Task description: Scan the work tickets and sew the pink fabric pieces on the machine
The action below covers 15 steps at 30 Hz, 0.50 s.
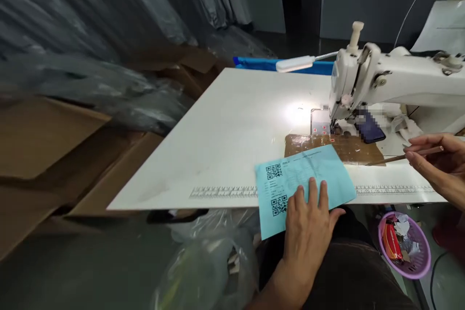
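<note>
A person's left hand (308, 225) lies flat, fingers spread and gripping nothing, on a turquoise QR-code sheet (301, 172) overhanging the front edge of a white sewing table (210, 131); the right hand (441, 169) pinches a slim pencil-like stick (394, 158). Below right, a purple plastic basket (412, 277) holds a red packet (391, 242) and crumpled white scraps (402, 227). Contents of the cardboard boxes (54, 138) at left are indistinct.

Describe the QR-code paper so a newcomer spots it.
On the table, go from the sewing machine toward the near edge. The paper lies there under the left hand, overhanging. Unlike the brown patch beyond, it's turquoise with QR codes.
</note>
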Each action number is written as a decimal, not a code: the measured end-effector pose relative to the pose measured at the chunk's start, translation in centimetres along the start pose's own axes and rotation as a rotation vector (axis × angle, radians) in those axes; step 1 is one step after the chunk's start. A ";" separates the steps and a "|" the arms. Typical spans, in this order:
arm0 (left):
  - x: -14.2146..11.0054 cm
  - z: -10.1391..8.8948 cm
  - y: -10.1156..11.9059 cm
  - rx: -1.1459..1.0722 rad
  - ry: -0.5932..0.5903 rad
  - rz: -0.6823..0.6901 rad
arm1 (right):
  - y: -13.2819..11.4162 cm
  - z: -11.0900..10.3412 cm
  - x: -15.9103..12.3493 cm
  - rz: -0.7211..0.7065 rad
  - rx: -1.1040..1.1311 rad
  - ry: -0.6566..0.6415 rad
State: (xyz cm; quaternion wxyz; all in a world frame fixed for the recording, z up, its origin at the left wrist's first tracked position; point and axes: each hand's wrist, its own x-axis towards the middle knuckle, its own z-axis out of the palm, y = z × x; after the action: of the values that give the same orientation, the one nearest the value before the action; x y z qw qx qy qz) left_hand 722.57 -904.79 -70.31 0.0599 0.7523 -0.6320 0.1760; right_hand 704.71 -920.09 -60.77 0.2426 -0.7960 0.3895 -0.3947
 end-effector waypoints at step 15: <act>-1.3 -1.2 2.0 0.076 -0.071 -0.042 | 1.3 5.6 0.2 -0.197 -0.055 -0.437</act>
State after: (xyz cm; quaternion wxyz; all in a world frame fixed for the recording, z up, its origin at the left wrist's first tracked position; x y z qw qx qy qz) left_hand 720.18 -903.63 -69.87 0.0127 0.7730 -0.6106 0.1718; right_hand 708.84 -920.58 -64.74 0.2596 -0.9030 0.2590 -0.2239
